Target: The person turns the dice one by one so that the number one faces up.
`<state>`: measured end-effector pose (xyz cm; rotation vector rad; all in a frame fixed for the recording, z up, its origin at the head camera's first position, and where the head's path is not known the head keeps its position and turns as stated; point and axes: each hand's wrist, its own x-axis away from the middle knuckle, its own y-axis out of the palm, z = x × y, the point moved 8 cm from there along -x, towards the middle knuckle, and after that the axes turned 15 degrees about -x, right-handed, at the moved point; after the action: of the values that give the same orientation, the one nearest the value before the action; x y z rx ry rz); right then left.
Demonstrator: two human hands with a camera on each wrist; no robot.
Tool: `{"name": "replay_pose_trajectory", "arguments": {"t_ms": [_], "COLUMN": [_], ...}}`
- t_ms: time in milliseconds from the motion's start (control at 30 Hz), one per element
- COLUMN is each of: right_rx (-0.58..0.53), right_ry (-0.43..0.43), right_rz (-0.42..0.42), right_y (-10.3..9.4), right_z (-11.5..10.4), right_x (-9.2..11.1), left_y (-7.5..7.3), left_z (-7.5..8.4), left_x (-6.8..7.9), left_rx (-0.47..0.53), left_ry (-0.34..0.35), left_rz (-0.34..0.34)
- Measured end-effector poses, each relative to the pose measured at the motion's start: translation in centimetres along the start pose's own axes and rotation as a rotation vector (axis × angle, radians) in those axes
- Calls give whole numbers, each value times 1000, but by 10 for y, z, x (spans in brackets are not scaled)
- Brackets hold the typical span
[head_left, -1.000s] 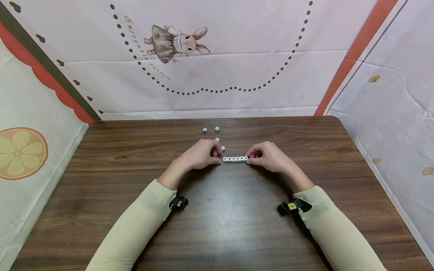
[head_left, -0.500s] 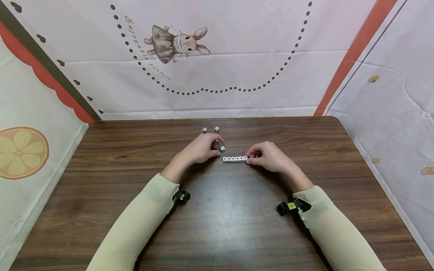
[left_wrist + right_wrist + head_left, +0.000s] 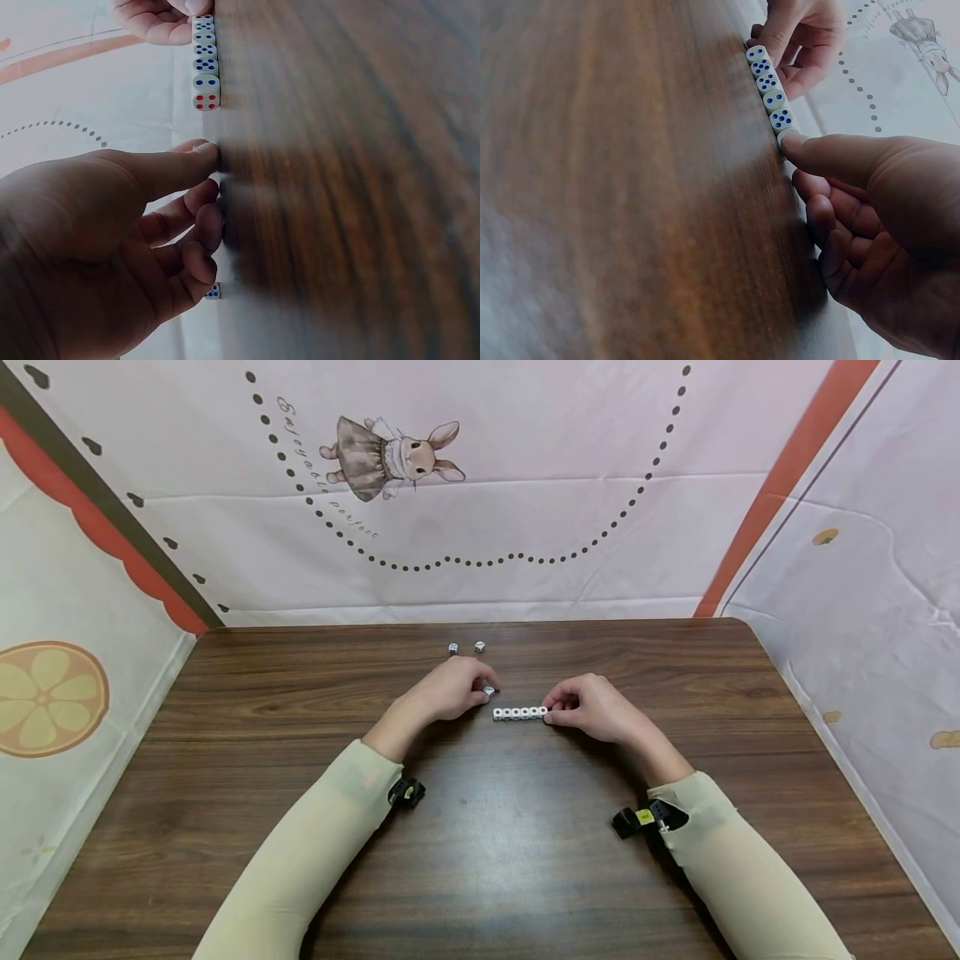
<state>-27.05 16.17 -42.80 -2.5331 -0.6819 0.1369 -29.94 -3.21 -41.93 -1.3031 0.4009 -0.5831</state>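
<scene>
In the head view, a row of several white dice [image 3: 521, 713] lies on the brown table, one-dot faces up. My right hand [image 3: 594, 708] pinches the die at the row's right end; in the right wrist view its thumb [image 3: 832, 156] covers most of that die. My left hand [image 3: 448, 688] is just left of and behind the row, thumb and index finger around a loose die [image 3: 489, 691]. In the left wrist view that die is hidden behind the thumb [image 3: 176, 169], and the row's left end [image 3: 205, 101] stands apart from the hand.
Two loose dice, a left one [image 3: 453, 648] and a right one [image 3: 480, 647], lie beyond my left hand. The wooden table [image 3: 480, 860] ends at a printed cloth backdrop [image 3: 540, 518], with cloth on both sides too.
My left hand has left the row's left end, moved away from me, and now has its fingers around a loose die, which has shifted slightly. The right hand and row stay put.
</scene>
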Motion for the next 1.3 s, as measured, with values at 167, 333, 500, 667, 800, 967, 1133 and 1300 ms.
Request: {"name": "replay_pose_trajectory", "arguments": {"t_ms": [167, 333, 500, 667, 800, 967, 1133, 1300], "right_rx": [7, 17, 13, 7, 10, 12, 12, 10], "right_ry": [5, -2, -7, -8, -8, -4, -3, -1], "right_rz": [2, -1, -4, -7, -5, -3, 2, 1], "right_y": [0, -1, 0, 0, 0, 0, 0, -1], "right_z": [1, 1, 1, 1, 0, 1, 3, 3], "right_x": [0, 0, 0, 0, 0, 1, 0, 0], "left_y": [-1, -5, -9, -12, -15, -16, -16, -18], "left_z": [-5, -16, -35, -55, -69, -80, -86, -88], "left_x": [5, 11, 20, 30, 37, 44, 48, 50], "left_rx": [-34, -8, 44, 63, 75, 90, 89, 93], "left_ry": [-5, -56, -129, -188, -212, -229, -246, -257], "left_rz": [14, 47, 72, 72, 82, 85, 71, 68]}}
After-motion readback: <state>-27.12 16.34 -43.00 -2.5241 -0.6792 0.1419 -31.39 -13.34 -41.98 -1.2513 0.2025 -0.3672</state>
